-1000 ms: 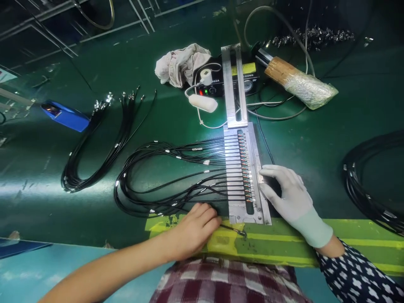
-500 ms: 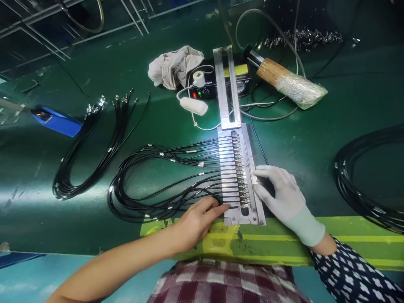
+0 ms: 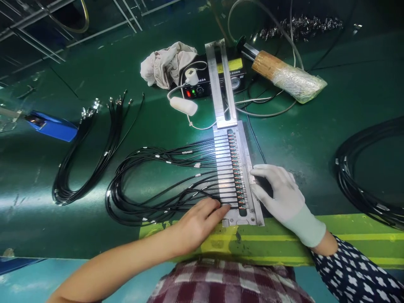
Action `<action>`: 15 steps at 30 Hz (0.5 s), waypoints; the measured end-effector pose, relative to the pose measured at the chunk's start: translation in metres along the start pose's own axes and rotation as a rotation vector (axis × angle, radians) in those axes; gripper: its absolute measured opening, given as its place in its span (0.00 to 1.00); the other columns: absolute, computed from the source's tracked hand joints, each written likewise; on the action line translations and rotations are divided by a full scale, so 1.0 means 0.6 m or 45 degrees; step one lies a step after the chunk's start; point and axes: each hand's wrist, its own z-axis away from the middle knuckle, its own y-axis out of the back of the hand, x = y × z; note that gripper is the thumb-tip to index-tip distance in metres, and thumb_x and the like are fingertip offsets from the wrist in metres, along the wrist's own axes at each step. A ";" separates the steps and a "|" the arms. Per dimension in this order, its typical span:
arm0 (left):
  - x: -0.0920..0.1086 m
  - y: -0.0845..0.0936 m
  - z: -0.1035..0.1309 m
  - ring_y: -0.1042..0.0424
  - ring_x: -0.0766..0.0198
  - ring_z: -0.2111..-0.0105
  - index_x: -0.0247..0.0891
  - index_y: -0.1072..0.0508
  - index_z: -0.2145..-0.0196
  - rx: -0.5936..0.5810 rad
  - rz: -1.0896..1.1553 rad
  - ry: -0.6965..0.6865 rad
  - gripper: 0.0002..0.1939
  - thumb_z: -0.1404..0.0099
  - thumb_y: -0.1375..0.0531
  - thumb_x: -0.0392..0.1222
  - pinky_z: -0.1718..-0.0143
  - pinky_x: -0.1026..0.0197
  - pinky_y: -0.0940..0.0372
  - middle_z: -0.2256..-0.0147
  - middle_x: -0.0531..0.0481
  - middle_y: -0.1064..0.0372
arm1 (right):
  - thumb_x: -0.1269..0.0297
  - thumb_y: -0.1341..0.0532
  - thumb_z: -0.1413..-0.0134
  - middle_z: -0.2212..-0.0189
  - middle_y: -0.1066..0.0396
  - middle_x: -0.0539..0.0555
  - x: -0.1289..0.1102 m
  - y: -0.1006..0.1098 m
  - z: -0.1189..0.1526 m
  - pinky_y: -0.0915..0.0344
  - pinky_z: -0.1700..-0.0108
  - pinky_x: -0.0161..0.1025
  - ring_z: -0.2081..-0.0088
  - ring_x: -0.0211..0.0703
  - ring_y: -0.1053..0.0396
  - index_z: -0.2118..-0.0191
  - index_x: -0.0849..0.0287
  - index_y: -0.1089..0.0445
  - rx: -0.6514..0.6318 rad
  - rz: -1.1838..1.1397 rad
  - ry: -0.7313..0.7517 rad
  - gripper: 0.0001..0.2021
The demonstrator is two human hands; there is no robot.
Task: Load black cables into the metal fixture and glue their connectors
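Note:
Along the metal fixture (image 3: 226, 179), black cables (image 3: 151, 198) lie side by side in a row, their stripped ends and small metal connectors (image 3: 236, 168) over its slot. My bare left hand (image 3: 200, 223) is at the lower left edge, thumb and finger closed on the lowest cable beside its connector. My right hand (image 3: 280, 193), in a white glove, grips the fixture's right edge, thumb and forefinger touching the rail; its other fingers are partly hidden. The cables loop away to the left, with small white tags on them.
Behind the fixture stand a black control box (image 3: 212, 89), a crumpled cloth (image 3: 168, 65) and a wrapped tool handle (image 3: 287, 75). Cable bundles lie left (image 3: 85, 185) and right (image 3: 344, 176), near a blue tool (image 3: 52, 126). Loose metal pieces (image 3: 299, 27) are scattered at the back.
The camera view has shifted slightly, so the fixture and box appear further left. My left fingers sit a little further right along the lowest cable. My right hand stays at the fixture's edge.

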 end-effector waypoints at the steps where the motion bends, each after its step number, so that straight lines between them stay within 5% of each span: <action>1: -0.001 -0.004 0.001 0.32 0.58 0.58 0.28 0.36 0.42 0.005 0.021 -0.004 0.20 0.29 0.55 0.29 0.57 0.56 0.30 0.58 0.38 0.32 | 0.59 0.45 0.36 0.48 0.31 0.53 0.001 0.000 0.000 0.39 0.47 0.57 0.47 0.57 0.36 0.49 0.49 0.33 0.005 0.007 -0.001 0.12; 10: -0.012 -0.042 0.037 0.37 0.60 0.63 0.39 0.35 0.39 0.265 -0.359 0.025 0.24 0.31 0.49 0.29 0.62 0.59 0.42 0.60 0.44 0.36 | 0.59 0.44 0.36 0.49 0.30 0.52 0.002 -0.002 -0.003 0.39 0.48 0.56 0.48 0.56 0.36 0.50 0.49 0.32 -0.009 -0.008 -0.014 0.11; 15: -0.001 -0.032 0.002 0.37 0.57 0.62 0.35 0.33 0.42 0.252 -0.315 -0.058 0.23 0.33 0.49 0.32 0.63 0.56 0.44 0.60 0.41 0.34 | 0.61 0.44 0.38 0.50 0.30 0.52 -0.001 -0.003 -0.005 0.38 0.49 0.54 0.49 0.54 0.35 0.52 0.49 0.32 0.019 0.004 -0.006 0.10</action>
